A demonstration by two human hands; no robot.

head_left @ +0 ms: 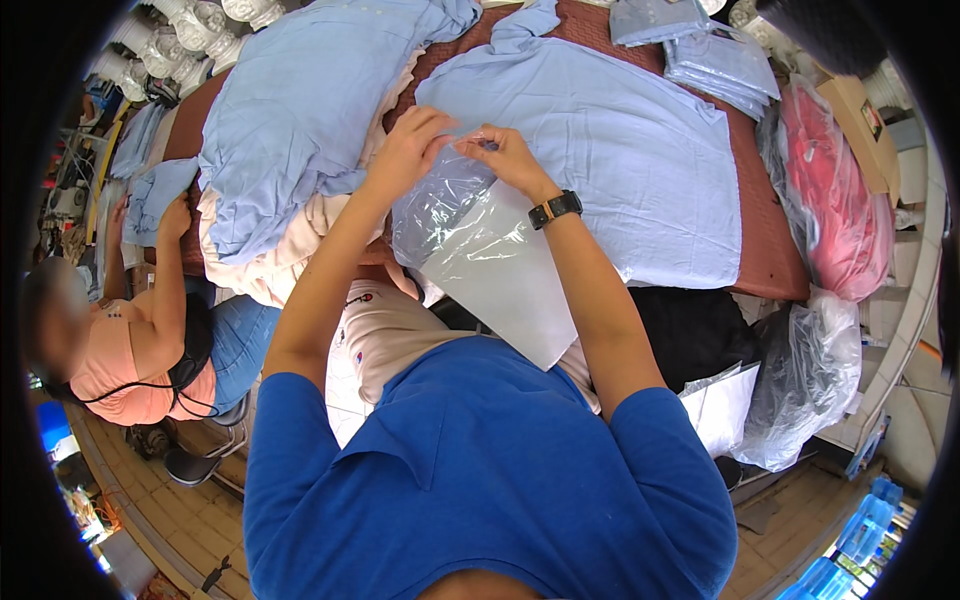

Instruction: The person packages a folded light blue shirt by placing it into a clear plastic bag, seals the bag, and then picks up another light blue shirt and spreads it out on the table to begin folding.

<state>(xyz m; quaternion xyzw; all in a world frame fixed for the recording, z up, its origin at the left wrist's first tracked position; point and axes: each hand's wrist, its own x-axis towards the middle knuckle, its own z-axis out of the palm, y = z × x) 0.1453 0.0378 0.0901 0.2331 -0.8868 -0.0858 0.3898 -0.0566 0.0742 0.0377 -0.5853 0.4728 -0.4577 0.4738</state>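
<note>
My left hand (408, 150) and my right hand (508, 160) meet at the top edge of a transparent plastic bag (440, 215), each pinching it between thumb and fingers. The bag hangs toward my lap. A stiff white sheet (525, 290) shows at its lower part; whether it lies inside or behind the bag I cannot tell. Just beyond my hands, a light blue shirt (640, 150) lies spread on the brown-covered table (770, 250). To the left is a heap of light blue garments (300, 110), resting on pale pink cloth (290, 245).
Packed blue shirts (720, 70) lie at the far right. A bagged red garment (830, 190) and a cardboard box (862, 130) are at the right edge. Crumpled plastic (810, 380) hangs below. On the left, a co-worker (150, 340) handles a folded blue garment (160, 195).
</note>
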